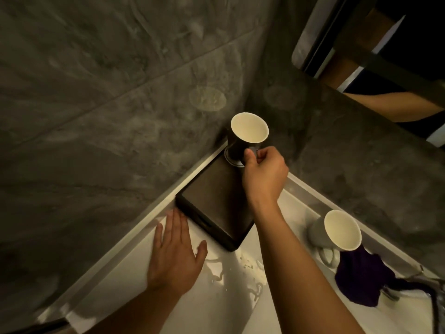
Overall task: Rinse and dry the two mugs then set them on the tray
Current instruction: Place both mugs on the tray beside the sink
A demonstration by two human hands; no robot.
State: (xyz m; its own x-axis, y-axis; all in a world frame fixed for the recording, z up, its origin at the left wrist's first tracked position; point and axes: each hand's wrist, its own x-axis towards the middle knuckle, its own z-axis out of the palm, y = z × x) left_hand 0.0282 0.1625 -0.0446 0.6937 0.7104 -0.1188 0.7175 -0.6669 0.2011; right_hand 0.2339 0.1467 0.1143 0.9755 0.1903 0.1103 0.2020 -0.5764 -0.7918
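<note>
The white bench [183, 297] runs into a corner of dark stone wall [108, 104], and on it, pushed into that corner, sits the dark tray [212, 196]. The task looks about half done: the dark mug [243, 143] stands upright at the tray's far end, over a pale ring marked there, so one of the two mugs seems to be landing or just landed where it belongs. I cannot tell whether its base is fully down or a touch above the tray. The white mug [337, 232] is off the tray, upright on the bench well to the right, touching a purple cloth [361, 276] that lies bunched beside it; whether that mug has been rinsed or dried cannot be read here. It needs moving to the tray's free near end. Water beads and streaks [248, 263] on the bench between the arms suggest rinsing has gone on nearby. The right hand [263, 174] is clenched on the dark mug's handle, thumb up against the mug's side and fingers curled round the handle, which they hide. The left hand [177, 251] is released and holds nothing, lying flat, palm down on the bench with its fingertips at the tray's near left corner, apparently steadying it.
</note>
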